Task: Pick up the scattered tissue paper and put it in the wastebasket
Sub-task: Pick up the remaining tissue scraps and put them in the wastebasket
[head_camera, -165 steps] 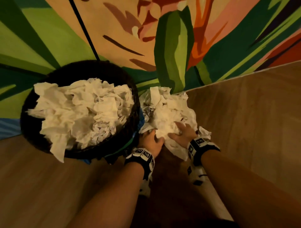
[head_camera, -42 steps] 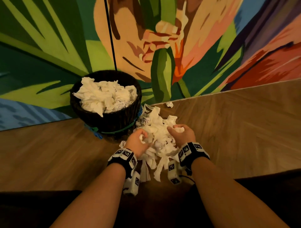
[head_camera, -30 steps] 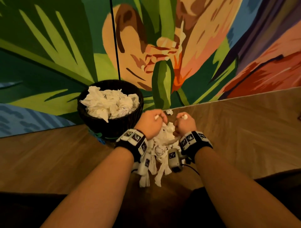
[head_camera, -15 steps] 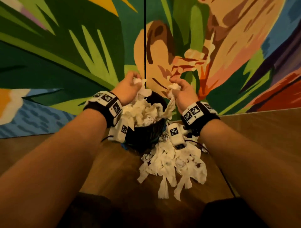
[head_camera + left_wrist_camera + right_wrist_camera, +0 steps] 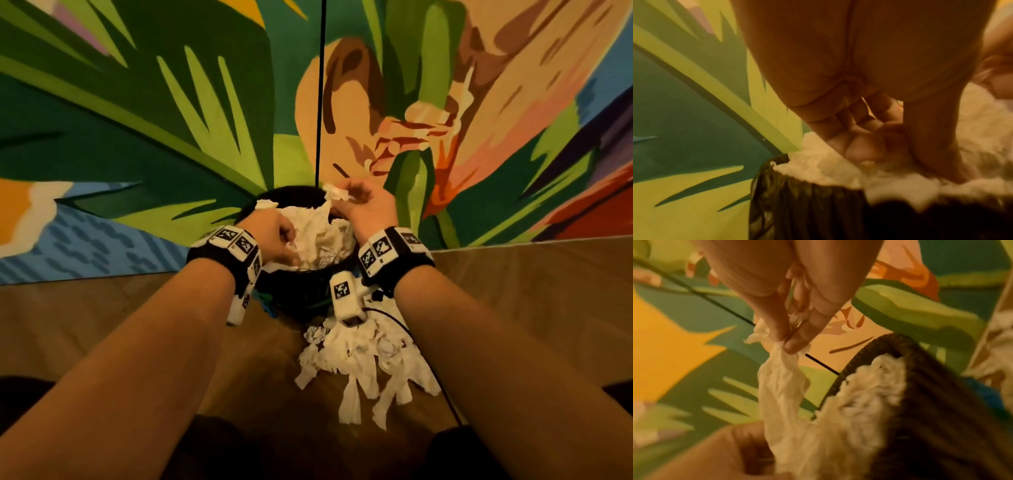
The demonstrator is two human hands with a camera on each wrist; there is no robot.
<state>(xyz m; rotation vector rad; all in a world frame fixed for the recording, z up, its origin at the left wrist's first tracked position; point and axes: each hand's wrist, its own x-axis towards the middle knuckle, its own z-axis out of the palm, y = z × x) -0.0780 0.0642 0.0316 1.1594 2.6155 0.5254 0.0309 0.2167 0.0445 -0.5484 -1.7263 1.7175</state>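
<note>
Clearly this tissue paper (image 5: 781,386) is feather-light, limp and easily torn: my right hand (image 5: 368,209) pinches one strip above the heaped wastebasket (image 5: 797,211), while my left hand (image 5: 272,236) presses straight fingers onto the mound. More lies loose on the floor (image 5: 363,363) beside it; I judge bunching handfuls beats pulling single ends

Leafy painted mural (image 5: 171,120), wooden floor (image 5: 531,291)
</note>
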